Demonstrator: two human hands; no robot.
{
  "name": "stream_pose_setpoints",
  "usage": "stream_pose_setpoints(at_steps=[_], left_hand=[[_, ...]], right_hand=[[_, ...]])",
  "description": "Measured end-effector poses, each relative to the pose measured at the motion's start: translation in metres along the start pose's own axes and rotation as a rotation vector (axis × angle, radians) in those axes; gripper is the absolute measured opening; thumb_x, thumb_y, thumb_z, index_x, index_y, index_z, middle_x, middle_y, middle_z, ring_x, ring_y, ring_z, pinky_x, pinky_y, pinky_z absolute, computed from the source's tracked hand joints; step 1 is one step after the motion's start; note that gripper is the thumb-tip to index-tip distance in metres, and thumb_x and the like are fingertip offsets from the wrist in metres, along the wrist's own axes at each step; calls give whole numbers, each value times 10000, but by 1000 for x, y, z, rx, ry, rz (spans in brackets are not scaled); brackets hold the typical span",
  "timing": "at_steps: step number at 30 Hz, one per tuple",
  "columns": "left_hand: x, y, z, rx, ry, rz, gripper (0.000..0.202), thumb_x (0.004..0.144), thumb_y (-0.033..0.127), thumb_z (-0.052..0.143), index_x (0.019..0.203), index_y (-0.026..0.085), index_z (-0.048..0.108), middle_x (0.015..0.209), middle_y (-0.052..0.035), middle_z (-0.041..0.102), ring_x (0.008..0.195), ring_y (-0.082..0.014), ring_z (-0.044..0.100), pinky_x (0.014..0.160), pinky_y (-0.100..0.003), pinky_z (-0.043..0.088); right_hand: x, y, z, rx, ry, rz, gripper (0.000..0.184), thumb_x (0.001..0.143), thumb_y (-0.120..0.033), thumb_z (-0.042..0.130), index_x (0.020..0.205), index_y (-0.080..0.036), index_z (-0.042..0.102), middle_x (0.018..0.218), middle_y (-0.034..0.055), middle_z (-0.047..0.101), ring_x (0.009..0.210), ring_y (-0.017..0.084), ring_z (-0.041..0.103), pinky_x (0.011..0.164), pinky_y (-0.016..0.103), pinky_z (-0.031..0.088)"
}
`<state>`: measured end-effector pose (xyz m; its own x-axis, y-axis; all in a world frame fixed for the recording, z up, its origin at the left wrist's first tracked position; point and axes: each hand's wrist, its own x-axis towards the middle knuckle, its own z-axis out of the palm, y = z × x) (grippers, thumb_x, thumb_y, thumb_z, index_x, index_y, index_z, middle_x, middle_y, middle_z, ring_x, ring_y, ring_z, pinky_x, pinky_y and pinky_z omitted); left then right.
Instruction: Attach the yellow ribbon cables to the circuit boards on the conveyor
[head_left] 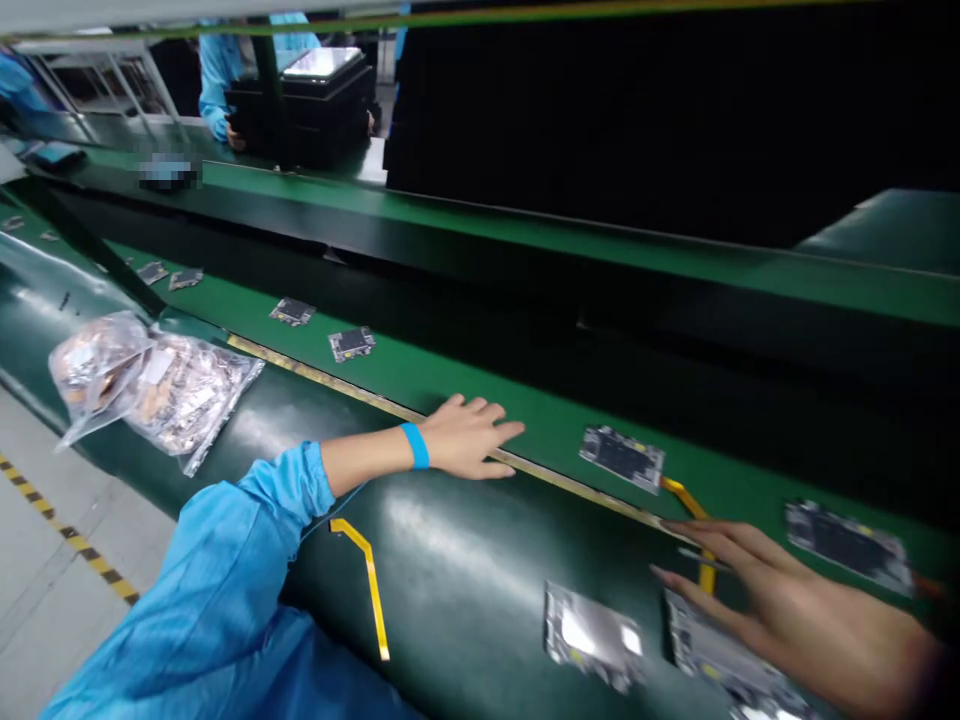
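Note:
My left hand [469, 440] rests palm down with spread fingers over the edge of the green conveyor belt [420, 375], holding nothing. A blue strap [415, 446] is round that wrist. My right hand [806, 610] reaches in from the right, thumb and fingers apart. Behind its fingers passes a yellow flex cable [682, 497], which runs from a circuit board [622, 458] on the belt. Below the right hand lies another circuit board [720, 650], partly covered by it. A board with a shiny metal plate [592, 635] lies to its left on the bench.
A loose yellow flex cable [371, 585] lies on the bench near my left forearm. Clear bags of copper-coloured parts [184, 390] sit at left. Several boards [352, 343] lie along the belt. Across the line, a person in blue [221, 75] holds black trays [304, 115].

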<state>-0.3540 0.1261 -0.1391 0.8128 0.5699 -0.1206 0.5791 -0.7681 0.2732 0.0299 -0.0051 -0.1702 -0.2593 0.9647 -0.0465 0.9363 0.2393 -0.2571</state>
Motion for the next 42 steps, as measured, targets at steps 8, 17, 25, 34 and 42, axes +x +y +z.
stream_pose_setpoints(at_steps=[8, 17, 25, 34, 42], left_hand=[[-73, -137, -38, 112, 63, -518, 601, 1027, 316, 552, 1595, 120, 574, 1571, -205, 597, 1422, -375, 568, 1149, -526, 475], [-130, -227, -57, 227, -79, -721, 837, 917, 207, 652, 1715, 133, 413, 1751, -222, 422, 1591, -390, 421, 1236, -538, 444], [-111, -271, -53, 253, -286, -598, 1071, 839, 197, 722, 1793, 168, 238, 1864, -225, 208, 1726, -406, 206, 1303, -620, 366], [-99, -265, -56, 382, -277, -483, 962, 805, 227, 804, 1702, 167, 461, 1676, -286, 489, 1451, -422, 556, 1167, -548, 461], [-105, -233, -71, 383, -213, -426, 918, 768, 334, 817, 1627, 170, 538, 1595, -258, 567, 1368, -408, 575, 1134, -518, 429]], right_hand=[[164, -157, 9, -174, -132, -395, 481, 1027, -422, 428, 1304, -302, 802, 1327, 141, 771, 678, 275, 773, 591, 439, 615], [287, -264, 24, -372, -253, -545, 592, 940, -295, 613, 1520, -185, 664, 1606, 166, 614, 858, 241, 774, 699, 360, 556], [340, -294, 32, -395, -346, -502, 829, 848, -266, 684, 1656, -198, 514, 1743, 187, 478, 1060, 318, 792, 826, 394, 598], [343, -291, 39, -437, -389, -480, 866, 835, -309, 667, 1662, -116, 495, 1456, 254, 665, 1000, 340, 781, 785, 401, 563], [294, -244, 19, -464, -210, -602, 718, 908, -310, 607, 1588, -85, 565, 1405, 255, 695, 727, 270, 742, 596, 371, 525]])
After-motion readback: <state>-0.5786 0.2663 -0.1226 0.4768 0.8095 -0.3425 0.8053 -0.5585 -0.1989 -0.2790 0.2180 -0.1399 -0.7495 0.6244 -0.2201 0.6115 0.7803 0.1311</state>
